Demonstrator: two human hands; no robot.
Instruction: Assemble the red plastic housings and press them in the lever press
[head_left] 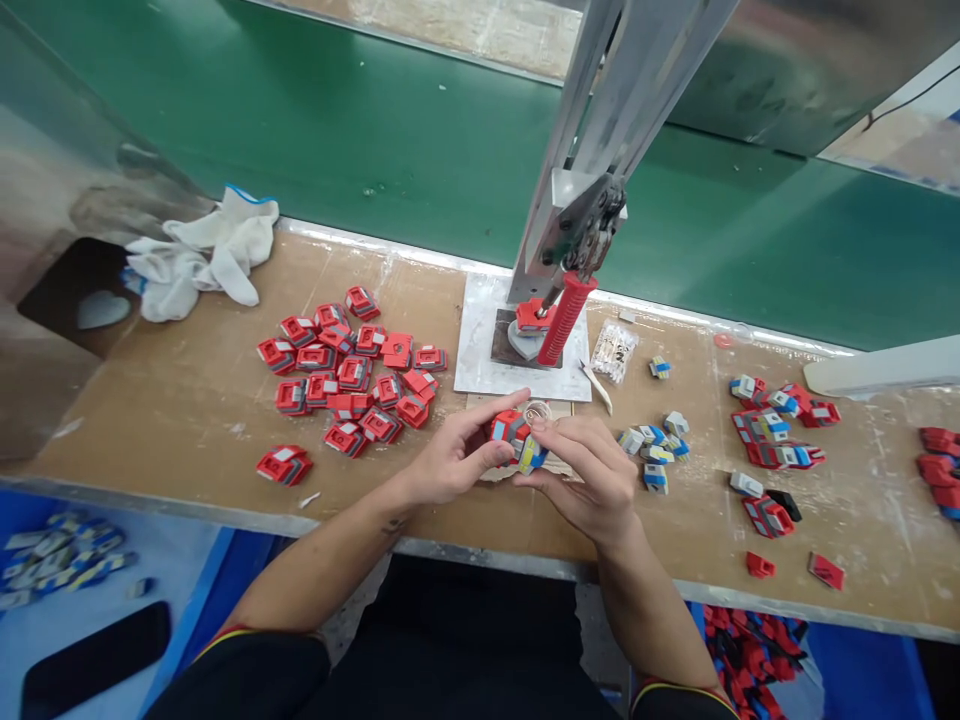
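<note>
- The left hand (448,455) is at the near middle of the bench (180,400), its grip closed, thumb and fingers, around a red piece (504,424) with grey on it.
- The right hand (592,475) meets it from the right; its grip is nearly closed, fingertips pinching a blue-and-yellow piece (534,455) that touches the red piece. Whether the two are joined cannot be told.
- Both pieces are held in front of the body, on the near side of a hand press with a red handle (566,320).
- The press stands on a pale plate (480,350); another red part (531,315) sits under its plunger.
- To the left on the bench lies a loose group of red-and-grey blocks (354,373), with one block (284,464) apart at the near side.
- At the far left are white gloves (232,245), crumpled together.
- Just right of the plate lie a small cutter (598,388) and a clear bag of white sticks (613,350).
- Right of the right hand is a cluster of small grey, blue and yellow pieces (654,445); farther right, mixed red assemblies (780,425).
- Below the bench, near left, a tray (191,555) holds more small pieces and a dark phone (97,660); near right, red parts (750,655) fill a bin.
</note>
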